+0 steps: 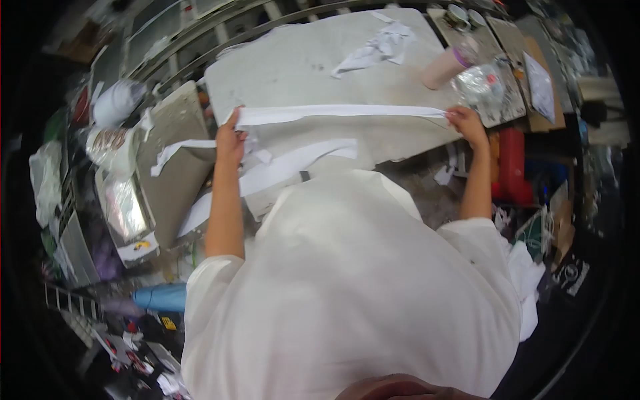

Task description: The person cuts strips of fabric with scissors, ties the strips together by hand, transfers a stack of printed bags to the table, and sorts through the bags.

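Note:
A long white fabric strip [343, 113] stretches nearly level across the front of the padded work table [287, 73]. My left hand [231, 141] is closed on its left end, thumb up along the edge. At the other end, the fingers of my right hand [469, 125] pinch the strip's narrower tip. Below the strip on the left, another white strip [300, 160] lies along the table's near edge, with crumpled white pieces beside my left wrist. Further back sits a crumpled heap of white cloth [381, 48].
A pink bottle [445, 67] and a clear plastic bag [481, 87] are at the table's right. Red bins [512, 167] stand below my right arm. Plastic-wrapped rolls [110, 147] and a tilted board [170, 170] are on the left. A metal rail [220, 33] runs behind.

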Demonstrator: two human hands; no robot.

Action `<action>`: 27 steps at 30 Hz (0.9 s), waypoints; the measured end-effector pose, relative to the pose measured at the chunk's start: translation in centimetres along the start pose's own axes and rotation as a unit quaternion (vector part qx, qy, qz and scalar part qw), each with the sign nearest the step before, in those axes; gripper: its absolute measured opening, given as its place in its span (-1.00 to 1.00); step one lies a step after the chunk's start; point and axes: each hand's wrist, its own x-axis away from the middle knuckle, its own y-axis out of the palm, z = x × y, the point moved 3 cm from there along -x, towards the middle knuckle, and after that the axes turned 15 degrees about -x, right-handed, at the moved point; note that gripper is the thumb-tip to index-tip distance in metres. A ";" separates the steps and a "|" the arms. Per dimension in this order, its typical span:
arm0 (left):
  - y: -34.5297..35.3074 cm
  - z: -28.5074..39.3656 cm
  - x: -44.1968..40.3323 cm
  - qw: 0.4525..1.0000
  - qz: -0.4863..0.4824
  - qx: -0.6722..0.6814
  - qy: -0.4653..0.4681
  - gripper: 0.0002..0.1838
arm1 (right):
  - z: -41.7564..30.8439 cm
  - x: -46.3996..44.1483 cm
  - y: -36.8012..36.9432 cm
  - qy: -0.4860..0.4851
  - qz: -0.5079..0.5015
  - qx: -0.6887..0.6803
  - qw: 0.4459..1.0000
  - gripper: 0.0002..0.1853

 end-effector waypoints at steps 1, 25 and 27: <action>-0.2 -0.3 -0.2 0.999 -0.002 0.034 0.000 -0.68 | 0.7 -0.1 -0.6 -0.013 0.038 0.035 0.999 -0.79; 12.0 1.3 7.5 0.882 -0.079 -0.422 0.197 -0.77 | -13.6 0.4 33.8 -0.059 -0.301 -0.040 0.951 -0.58; 10.8 2.0 7.9 0.866 -0.084 -0.463 0.170 -0.74 | -14.2 -0.6 33.7 -0.114 -0.274 -0.037 0.954 -0.62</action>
